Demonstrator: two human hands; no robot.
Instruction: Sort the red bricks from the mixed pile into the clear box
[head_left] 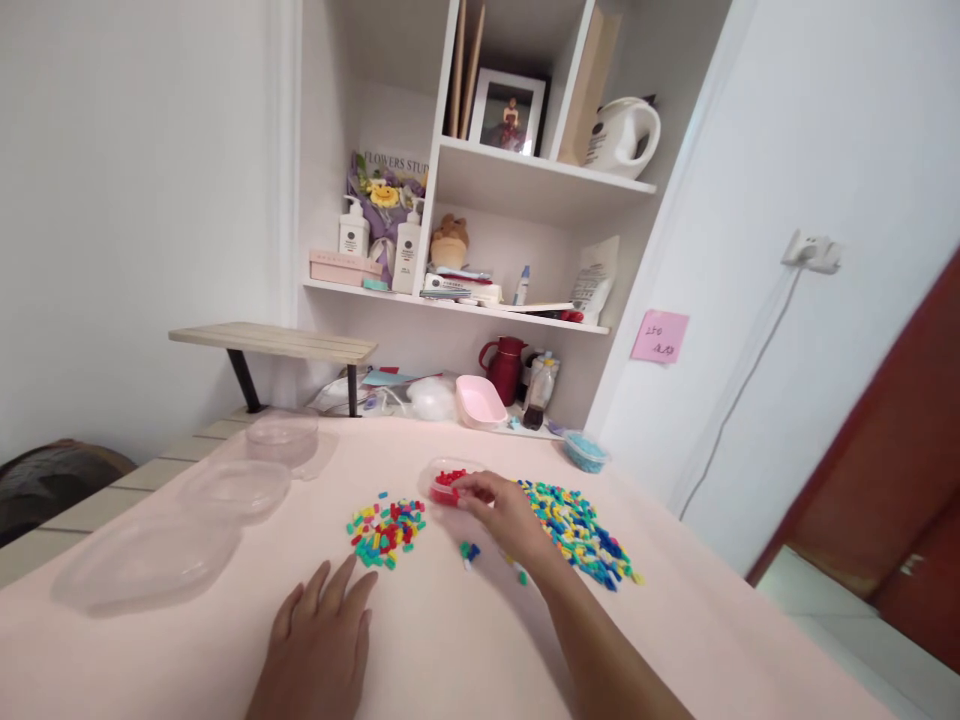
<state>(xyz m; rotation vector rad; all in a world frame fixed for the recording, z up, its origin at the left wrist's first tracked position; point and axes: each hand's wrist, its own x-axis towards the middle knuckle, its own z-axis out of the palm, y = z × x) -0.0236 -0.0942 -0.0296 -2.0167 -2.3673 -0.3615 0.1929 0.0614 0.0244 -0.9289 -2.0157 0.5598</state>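
My left hand (322,630) lies flat on the pink tabletop with its fingers stretched out. Just beyond its fingertips is a small mixed pile of colourful little plastic pieces (388,530). My right hand (495,505) reaches over the near right side of a clear plastic container (427,478) that holds red pieces (448,482). Its thumb and fingers are drawn together there; whether they pinch a piece is hidden. A few blue, green and white pieces (469,552) lie below that hand. Right of it spreads a large pile of yellow, green, blue and white pieces (581,530).
Several clear plastic containers (150,555) stand in a row on the left. A blue-filled tub (585,452) stands at the back right. Along the back are a pink basin (481,402), a red jug (505,370) and a bottle (539,392), beneath white shelves (525,318).
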